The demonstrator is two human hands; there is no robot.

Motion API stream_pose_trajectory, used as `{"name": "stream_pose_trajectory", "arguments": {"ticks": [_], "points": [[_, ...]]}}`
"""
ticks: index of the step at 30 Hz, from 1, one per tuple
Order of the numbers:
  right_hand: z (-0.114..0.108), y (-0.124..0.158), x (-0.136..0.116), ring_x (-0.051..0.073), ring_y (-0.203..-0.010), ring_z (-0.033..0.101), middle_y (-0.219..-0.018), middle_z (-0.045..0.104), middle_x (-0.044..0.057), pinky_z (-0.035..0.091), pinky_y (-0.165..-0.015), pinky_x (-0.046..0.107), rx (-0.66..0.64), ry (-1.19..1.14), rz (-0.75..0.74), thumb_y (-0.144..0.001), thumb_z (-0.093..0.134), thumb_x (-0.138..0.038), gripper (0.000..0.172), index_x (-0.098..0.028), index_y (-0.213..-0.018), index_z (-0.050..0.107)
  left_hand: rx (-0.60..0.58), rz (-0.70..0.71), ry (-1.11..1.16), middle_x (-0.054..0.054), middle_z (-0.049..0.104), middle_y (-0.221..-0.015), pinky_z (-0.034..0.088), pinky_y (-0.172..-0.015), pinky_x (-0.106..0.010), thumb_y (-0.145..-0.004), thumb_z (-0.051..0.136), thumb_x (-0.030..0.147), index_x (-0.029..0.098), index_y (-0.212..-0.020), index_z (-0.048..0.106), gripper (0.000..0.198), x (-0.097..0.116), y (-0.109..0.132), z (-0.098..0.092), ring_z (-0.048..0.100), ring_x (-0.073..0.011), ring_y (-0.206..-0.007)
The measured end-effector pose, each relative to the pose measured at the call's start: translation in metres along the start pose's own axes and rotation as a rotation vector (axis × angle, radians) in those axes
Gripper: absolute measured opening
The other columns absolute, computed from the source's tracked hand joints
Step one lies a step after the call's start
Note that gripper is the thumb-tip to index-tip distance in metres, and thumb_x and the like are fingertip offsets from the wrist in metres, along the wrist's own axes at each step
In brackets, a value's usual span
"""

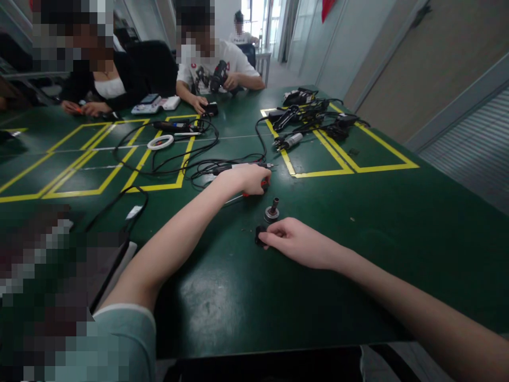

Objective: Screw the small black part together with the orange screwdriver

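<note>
My left hand (247, 179) is closed round a screwdriver with a red handle (263, 185) that lies low over the green table (358, 212). My right hand (296, 241) rests on the table and pinches a small black part (260, 235) between thumb and fingers. Between the two hands a small round metal part with a short upright stem (272, 211) stands on the table, touched by neither hand.
Black cables (175, 159) and a white ring (160, 142) lie beyond my left hand among yellow tape lines. A pile of black chargers and tools (310, 114) sits at the back right. Two people work at the far edge, one holding a black tool (219, 76).
</note>
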State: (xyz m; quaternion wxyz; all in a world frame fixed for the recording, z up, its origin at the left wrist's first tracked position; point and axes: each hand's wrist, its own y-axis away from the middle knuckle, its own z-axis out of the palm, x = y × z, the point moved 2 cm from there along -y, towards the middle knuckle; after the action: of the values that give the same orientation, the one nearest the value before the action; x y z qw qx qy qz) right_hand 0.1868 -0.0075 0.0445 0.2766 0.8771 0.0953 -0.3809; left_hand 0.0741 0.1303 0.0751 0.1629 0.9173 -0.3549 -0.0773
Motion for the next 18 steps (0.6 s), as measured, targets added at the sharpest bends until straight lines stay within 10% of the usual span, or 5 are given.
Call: {"name": "stream_pose_trajectory", "arguments": {"ticks": [18], "points": [[0.0,-0.006,0.019,0.015,-0.054,0.052,-0.06,0.06,0.003,0.028,-0.058,0.031,0.255,0.317,-0.272,-0.105,0.043,-0.036,0.049,-0.02,-0.062,0.059,-0.008,0.001,0.021,-0.013,0.072,-0.138,0.055,-0.094,-0.036,-0.09,0.066,0.031,0.024,-0.136,0.065,0.047,0.004,0.003,-0.004,0.071,-0.0312,-0.115]]}}
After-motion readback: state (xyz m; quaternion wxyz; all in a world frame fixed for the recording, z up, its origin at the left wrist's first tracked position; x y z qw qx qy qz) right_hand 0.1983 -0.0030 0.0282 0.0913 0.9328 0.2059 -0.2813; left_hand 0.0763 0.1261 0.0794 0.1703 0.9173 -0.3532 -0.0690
